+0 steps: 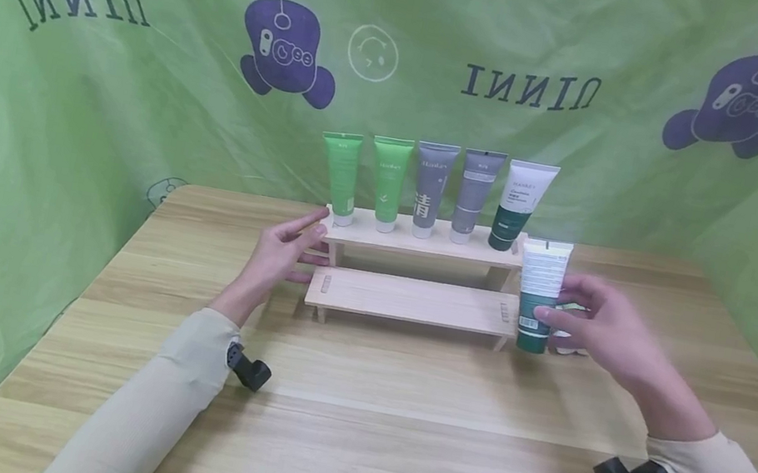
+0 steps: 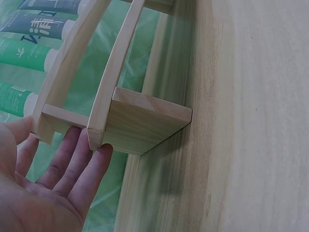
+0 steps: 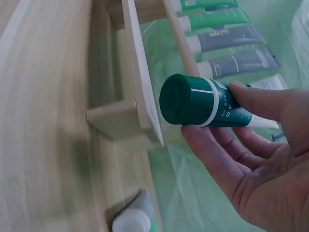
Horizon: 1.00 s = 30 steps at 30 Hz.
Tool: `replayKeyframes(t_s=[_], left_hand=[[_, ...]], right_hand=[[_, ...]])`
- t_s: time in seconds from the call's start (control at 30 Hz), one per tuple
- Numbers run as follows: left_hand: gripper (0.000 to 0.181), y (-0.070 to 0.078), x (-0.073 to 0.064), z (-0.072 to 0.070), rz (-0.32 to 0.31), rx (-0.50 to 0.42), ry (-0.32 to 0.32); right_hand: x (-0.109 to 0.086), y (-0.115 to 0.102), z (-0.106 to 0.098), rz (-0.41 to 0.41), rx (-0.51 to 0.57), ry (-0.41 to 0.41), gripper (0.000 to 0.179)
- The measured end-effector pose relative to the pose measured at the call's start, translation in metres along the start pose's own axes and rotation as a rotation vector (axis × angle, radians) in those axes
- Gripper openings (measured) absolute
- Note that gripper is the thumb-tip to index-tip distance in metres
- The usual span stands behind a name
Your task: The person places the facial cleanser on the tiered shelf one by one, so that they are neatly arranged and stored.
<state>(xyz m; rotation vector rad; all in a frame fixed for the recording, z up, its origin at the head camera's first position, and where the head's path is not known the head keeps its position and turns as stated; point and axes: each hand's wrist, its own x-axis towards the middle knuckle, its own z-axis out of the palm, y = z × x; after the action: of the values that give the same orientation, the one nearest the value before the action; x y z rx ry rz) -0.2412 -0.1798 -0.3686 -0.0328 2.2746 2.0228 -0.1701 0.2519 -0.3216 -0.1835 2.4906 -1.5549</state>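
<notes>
Two wooden shelves (image 1: 413,300) stood on the table (image 1: 400,460), which stretched out before their front edges. Five tubes (image 1: 431,186) lined the higher one: two green, two grey, one white-and-green. The left hand (image 1: 279,253), fingers spread, touched their left end; the right hand (image 1: 610,328) pinched another tube (image 1: 543,274), cap down, just beside the lower right end.

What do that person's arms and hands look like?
The sleeves are long, plain and cream-coloured, with a small, angular black device on each. The left hand and right hand are bare, without gloves.
</notes>
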Motion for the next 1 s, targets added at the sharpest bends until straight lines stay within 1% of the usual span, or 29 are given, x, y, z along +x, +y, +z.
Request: replayKeyframes(t_s=[0.2,0.4,0.53,0.67,0.77,1.0], left_hand=[[0.048,0.0,0.0,0.0,0.003,-0.002,-0.007],[0.047,0.0,0.0,-0.001,0.002,-0.006,-0.009],[0.047,0.0,0.0,-0.001,-0.002,-0.011,-0.006],[0.047,-0.001,0.0,-0.001,-0.002,-0.012,-0.001],[0.047,-0.001,0.0,-0.001,-0.005,-0.009,0.0],[0.047,-0.001,0.002,0.0,-0.003,-0.007,0.002]], right_hand=[[0.002,-0.009,0.018,-0.024,-0.012,-0.018,0.056],[0.007,-0.022,0.037,-0.086,0.066,-0.051,0.052],[0.014,-0.03,0.052,-0.115,0.083,-0.076,0.049],[0.022,-0.036,0.07,-0.108,0.11,-0.106,0.049],[0.029,-0.039,0.082,-0.108,0.127,-0.109,0.049],[0.043,-0.046,0.108,-0.174,0.15,-0.109,0.048]])
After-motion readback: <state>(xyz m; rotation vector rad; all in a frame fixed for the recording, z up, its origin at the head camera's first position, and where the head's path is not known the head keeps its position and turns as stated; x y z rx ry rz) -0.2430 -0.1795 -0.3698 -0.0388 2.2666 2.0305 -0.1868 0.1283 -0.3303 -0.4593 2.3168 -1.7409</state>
